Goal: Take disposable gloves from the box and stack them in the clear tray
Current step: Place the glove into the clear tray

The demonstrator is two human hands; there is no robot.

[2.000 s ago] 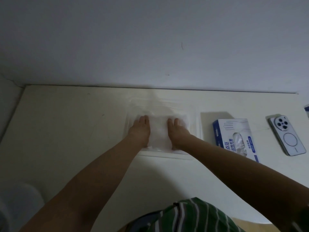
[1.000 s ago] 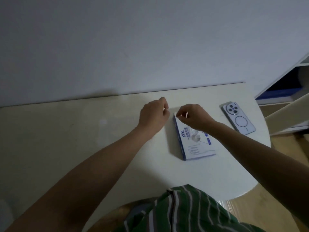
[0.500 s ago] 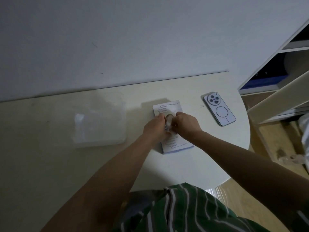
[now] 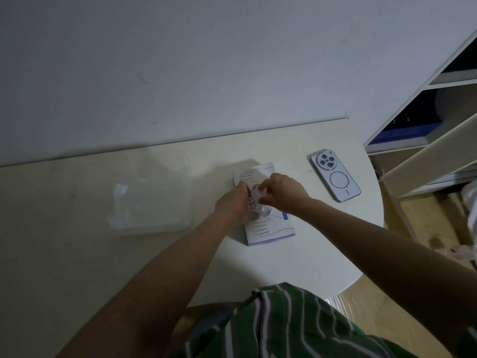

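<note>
Head view: left hand (image 4: 233,206) grips the glove box (image 4: 271,228) under it; right hand (image 4: 285,193) pinches a clear glove (image 4: 258,197) between both hands; clear tray (image 4: 188,182) lies further left.

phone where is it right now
In the head view the phone lies back up on the right end of the table, right of the glove box, near the rounded edge.
</note>
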